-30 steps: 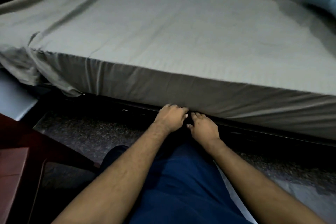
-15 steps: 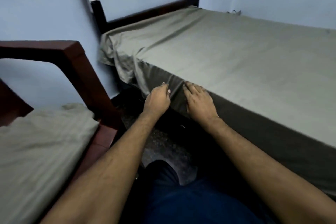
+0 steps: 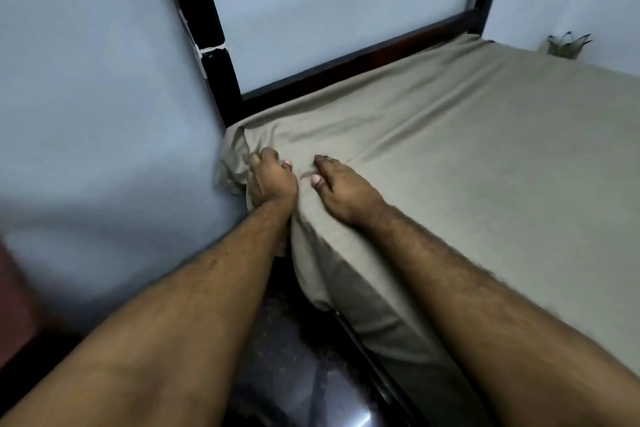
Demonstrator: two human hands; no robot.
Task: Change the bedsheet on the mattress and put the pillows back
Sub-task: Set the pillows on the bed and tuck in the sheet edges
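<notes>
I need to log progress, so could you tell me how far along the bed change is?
Done: the olive bedsheet is spread over the mattress top. In hand: the left hand grips bunched cloth at the near corner by the bed frame, while the right hand rests on the sheet. Left: that corner hangs loose, and no pillows are in view.

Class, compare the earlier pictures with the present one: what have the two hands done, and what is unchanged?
Both hands moved from the mattress's lower side edge to its corner. The left hand now grips bunched bedsheet there; the right hand rests flat on top. The sheet still covers the mattress, its corner untucked.
</notes>
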